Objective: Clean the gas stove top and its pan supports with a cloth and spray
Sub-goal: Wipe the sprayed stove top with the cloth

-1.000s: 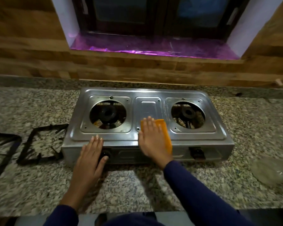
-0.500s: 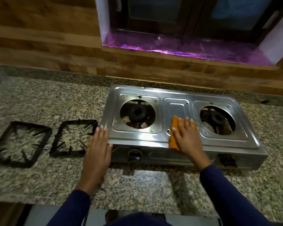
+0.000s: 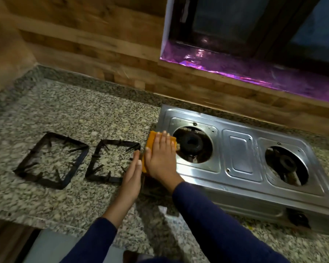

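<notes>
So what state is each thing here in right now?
Stove: bare, both pan supports off.
Two pan supports: flat on the counter.
Cloth: pressed flat under the right hand.
Left hand: open, against the stove's left edge.

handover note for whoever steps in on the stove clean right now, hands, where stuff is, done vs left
Right hand: flat, pressing the orange cloth onto the stove top at its left edge, beside the left burner.
Left hand: open, empty, braced against the stove's left side.
Both pan supports are off and lie on the granite counter left of the stove.
No spray bottle in view.
Done: supports removed, wiping under way.
Left: how much of the top is wiped cannot be told; supports untouched, then refit them.
</notes>
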Available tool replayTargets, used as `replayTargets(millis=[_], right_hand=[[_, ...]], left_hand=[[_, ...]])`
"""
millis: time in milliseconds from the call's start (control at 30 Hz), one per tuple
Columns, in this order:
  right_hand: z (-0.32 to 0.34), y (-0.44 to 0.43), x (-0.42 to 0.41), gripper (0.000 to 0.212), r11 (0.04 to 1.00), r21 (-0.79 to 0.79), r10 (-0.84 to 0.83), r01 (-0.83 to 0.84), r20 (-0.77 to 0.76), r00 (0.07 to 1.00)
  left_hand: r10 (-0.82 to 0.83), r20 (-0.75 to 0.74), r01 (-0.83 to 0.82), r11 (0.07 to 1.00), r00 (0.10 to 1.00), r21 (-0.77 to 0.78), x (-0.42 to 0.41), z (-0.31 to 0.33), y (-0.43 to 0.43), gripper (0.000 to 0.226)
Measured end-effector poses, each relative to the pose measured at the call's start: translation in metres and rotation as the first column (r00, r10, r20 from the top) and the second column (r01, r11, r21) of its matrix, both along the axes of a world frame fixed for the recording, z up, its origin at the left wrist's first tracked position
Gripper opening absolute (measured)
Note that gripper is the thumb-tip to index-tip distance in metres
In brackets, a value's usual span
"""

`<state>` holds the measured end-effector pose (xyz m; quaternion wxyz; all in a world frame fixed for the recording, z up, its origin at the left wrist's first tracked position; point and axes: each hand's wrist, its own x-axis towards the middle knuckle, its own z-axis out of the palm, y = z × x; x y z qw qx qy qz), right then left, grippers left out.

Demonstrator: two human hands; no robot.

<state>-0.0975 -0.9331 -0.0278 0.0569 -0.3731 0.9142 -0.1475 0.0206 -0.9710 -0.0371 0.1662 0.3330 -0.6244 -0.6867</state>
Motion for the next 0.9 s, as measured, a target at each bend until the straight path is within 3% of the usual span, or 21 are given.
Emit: replayTargets(millis=[167, 300, 533, 733, 900], right_hand=[[0.004, -0.042, -0.069, 0.065, 0.996, -0.032, -0.086, 0.087, 0.008, 0.996], [0.008, -0.064, -0.143, 0.062, 0.993, 0.035, -0.107, 0.110, -0.083, 0.991], [0.009, -0.061, -0.184, 0.062, 0.992, 0.122, 0.030, -0.021, -0.076, 0.997], [0.009, 0.051, -0.246, 0.061, 0.982, 0.129, -0.123, 0.134, -0.088, 0.988], [-0.002, 0.197, -0.299, 0.070, 0.929, 0.140, -0.326, 0.343, -0.126, 0.937]], left_hand=[[-0.148, 0.067, 0.153, 0.985, 0.987, -0.075, -0.010, -0.012, -0.012, 0.048], [-0.207, 0.059, 0.213, 0.971, 0.977, -0.111, -0.011, -0.014, -0.013, 0.046], [-0.208, 0.156, 0.245, 0.928, 0.966, -0.281, -0.010, -0.016, -0.017, 0.050], [-0.051, 0.349, 0.264, 0.757, 0.936, -0.598, -0.013, -0.006, -0.006, 0.053], [0.170, 0.321, 0.181, 0.549, 0.932, -0.816, -0.033, 0.009, 0.034, 0.054]])
